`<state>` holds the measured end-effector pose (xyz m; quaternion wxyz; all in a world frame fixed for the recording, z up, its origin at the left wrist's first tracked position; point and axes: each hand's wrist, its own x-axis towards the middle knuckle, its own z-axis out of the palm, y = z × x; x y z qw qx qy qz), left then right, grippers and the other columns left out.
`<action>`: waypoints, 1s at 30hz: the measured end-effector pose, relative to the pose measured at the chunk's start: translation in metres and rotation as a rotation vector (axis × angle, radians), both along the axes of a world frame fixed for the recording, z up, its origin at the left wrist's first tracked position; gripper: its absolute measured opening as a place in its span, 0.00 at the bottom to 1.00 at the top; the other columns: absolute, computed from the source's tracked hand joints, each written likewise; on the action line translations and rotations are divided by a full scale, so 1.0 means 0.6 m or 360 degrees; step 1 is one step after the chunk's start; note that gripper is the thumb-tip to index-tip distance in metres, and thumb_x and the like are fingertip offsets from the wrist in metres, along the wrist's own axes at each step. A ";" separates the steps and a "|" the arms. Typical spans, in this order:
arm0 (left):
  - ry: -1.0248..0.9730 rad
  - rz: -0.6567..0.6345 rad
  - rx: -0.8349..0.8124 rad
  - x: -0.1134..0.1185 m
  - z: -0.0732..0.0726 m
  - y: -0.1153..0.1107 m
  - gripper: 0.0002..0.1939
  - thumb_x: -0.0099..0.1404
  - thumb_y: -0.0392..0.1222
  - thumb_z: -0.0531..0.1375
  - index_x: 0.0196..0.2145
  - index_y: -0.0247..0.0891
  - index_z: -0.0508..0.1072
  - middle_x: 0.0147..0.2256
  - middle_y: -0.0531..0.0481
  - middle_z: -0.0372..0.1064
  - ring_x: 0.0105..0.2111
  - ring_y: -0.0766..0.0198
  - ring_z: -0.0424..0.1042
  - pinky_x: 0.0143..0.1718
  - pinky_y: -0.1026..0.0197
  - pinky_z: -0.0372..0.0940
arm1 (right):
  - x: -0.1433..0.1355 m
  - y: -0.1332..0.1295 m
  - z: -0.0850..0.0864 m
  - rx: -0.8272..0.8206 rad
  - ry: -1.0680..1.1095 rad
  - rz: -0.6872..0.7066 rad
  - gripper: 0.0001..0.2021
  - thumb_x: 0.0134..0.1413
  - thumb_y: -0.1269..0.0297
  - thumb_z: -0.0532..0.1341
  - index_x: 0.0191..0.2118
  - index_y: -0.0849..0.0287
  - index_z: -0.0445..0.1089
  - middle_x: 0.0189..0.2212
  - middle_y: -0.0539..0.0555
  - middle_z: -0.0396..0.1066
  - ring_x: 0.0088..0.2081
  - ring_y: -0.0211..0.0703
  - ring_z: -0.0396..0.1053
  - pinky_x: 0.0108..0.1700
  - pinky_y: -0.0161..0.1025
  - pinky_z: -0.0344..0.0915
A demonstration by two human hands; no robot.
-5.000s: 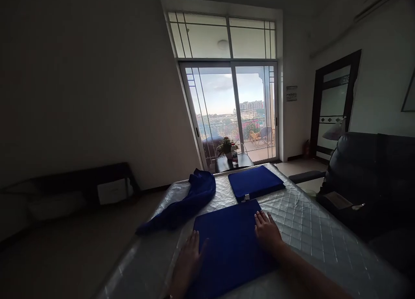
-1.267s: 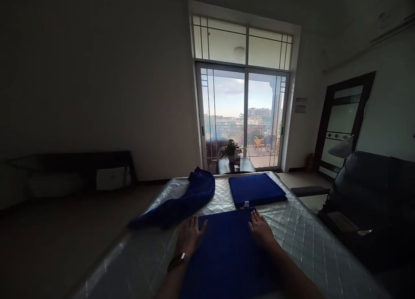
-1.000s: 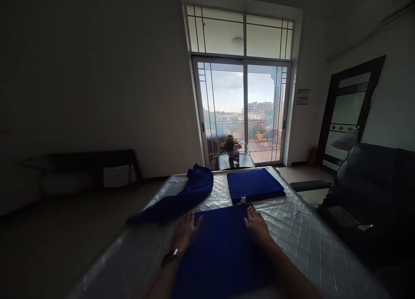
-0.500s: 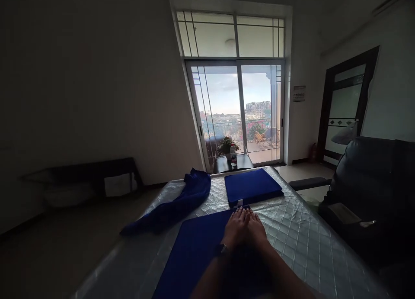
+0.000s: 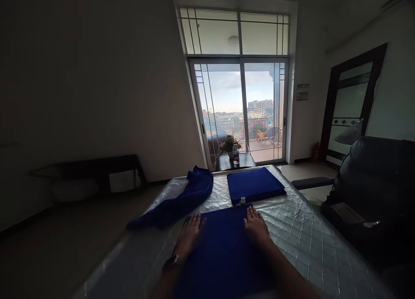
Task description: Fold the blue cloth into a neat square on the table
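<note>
Left hand has parted from my right hand, both flat, unclenched; uneven pressing could rumple the folded cloth beneath.

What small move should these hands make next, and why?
Perhaps slide the left hand inward across the near blue cloth: it lies open by the far left corner, the right hand by the far right, with uncovered cloth between.

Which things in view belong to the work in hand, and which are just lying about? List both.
In hand:
flat blue cloth, left hand and right hand at its sides
folded blue cloth, probably
crumpled blue cloth, probably
silvery quilted cover beneath

Just about:
plastic bottle
potted plant
black armchair
rattan rocking chair outside
</note>
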<state>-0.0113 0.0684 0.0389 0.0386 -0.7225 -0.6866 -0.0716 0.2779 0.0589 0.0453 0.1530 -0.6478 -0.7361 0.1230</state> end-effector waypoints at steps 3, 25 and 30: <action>-0.0087 0.0158 -0.0024 -0.048 0.001 -0.003 0.33 0.75 0.51 0.37 0.68 0.26 0.56 0.69 0.35 0.52 0.69 0.52 0.52 0.68 0.48 0.52 | 0.000 -0.001 0.001 0.0000 -0.0016 0.0000 0.34 0.66 0.55 0.37 0.72 0.70 0.45 0.74 0.59 0.40 0.74 0.45 0.36 0.73 0.46 0.35; -0.0303 0.0184 0.0055 -0.054 -0.004 -0.008 0.39 0.72 0.58 0.40 0.67 0.25 0.57 0.70 0.34 0.51 0.70 0.51 0.51 0.69 0.51 0.48 | -0.008 -0.011 0.013 -0.0030 -0.0170 -0.0053 0.33 0.66 0.57 0.39 0.72 0.68 0.44 0.74 0.59 0.42 0.74 0.42 0.37 0.72 0.43 0.36; -0.0308 0.0157 0.0085 -0.054 -0.006 -0.007 0.38 0.71 0.58 0.40 0.66 0.25 0.59 0.68 0.33 0.54 0.69 0.50 0.53 0.70 0.48 0.47 | -0.018 -0.003 0.022 -0.0067 -0.0226 -0.0092 0.34 0.63 0.59 0.42 0.71 0.68 0.48 0.73 0.60 0.44 0.73 0.45 0.40 0.72 0.46 0.38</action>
